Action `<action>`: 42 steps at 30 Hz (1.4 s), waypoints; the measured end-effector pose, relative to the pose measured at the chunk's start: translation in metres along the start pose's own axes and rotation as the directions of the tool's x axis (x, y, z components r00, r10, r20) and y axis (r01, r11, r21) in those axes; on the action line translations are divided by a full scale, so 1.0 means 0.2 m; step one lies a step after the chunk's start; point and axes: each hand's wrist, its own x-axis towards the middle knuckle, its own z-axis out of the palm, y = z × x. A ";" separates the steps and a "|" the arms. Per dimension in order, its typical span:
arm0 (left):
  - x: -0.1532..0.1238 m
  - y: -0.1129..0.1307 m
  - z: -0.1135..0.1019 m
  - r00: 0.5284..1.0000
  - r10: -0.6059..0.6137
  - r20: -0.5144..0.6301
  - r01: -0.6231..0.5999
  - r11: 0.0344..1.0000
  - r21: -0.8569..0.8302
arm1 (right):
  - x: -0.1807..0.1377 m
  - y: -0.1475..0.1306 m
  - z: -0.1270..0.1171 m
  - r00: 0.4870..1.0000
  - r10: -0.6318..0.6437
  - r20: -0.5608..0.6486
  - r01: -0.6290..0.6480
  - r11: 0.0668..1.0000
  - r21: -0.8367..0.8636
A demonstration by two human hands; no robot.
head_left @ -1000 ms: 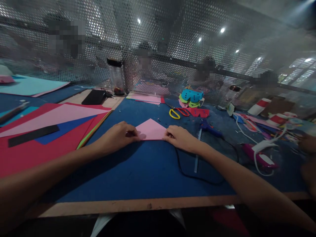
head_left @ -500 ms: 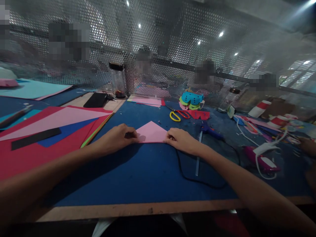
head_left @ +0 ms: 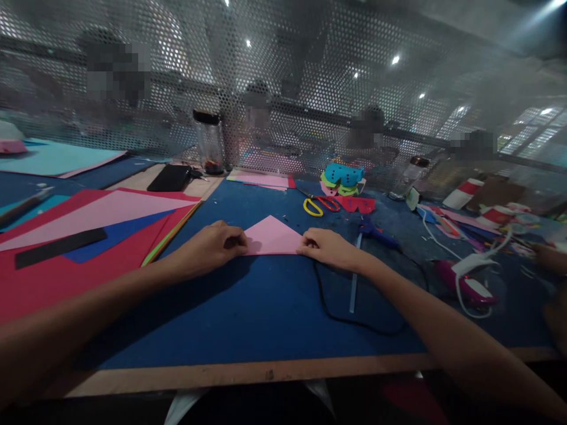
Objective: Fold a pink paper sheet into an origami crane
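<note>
A pink sheet folded into a triangle point(head_left: 272, 237) lies on the blue tabletop point(head_left: 248, 319), its point facing away from me and its straight edge towards me. My left hand point(head_left: 224, 243) pinches the left corner between thumb and fingers. At the opposite corner, my right hand point(head_left: 323, 245) grips the sheet with curled fingers. Just right of my right hand is a blue glue gun point(head_left: 376, 231) with a clear glue stick point(head_left: 354, 283) in its back end. Scissors point(head_left: 319, 205) with yellow and red handles lie beyond the triangle.
Coloured sheets point(head_left: 124, 236) with a black strip point(head_left: 62, 248) cover the left side. A jar point(head_left: 209, 144) and a black phone-like item point(head_left: 169, 178) stand behind. Cut-out masks point(head_left: 343, 177) lie near the perforated screen. At right are a magenta tool point(head_left: 469, 284), cables and another person's hand point(head_left: 549, 260).
The view has shifted very slightly. Both hands keep hold of the folded pink sheet's corners in the same place.
</note>
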 end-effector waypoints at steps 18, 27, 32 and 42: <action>0.02 0.00 -0.03 0.991 -0.105 0.084 0.105 0.994 0.001 | 0.01 0.03 0.00 0.999 0.043 0.017 -0.043 0.999 0.003; 0.02 -0.04 -0.08 0.981 -0.108 0.162 0.114 0.993 -0.030 | 0.00 0.02 -0.02 0.998 0.049 0.035 -0.049 0.999 0.021; 0.03 -0.08 -0.09 0.971 -0.113 0.209 0.134 0.987 -0.088 | 0.00 0.02 -0.03 0.997 0.071 0.044 -0.073 0.997 0.033; 0.03 -0.18 -0.10 0.964 -0.123 0.237 0.144 0.987 -0.075 | 0.00 0.03 -0.03 0.997 0.067 0.043 -0.069 0.997 0.039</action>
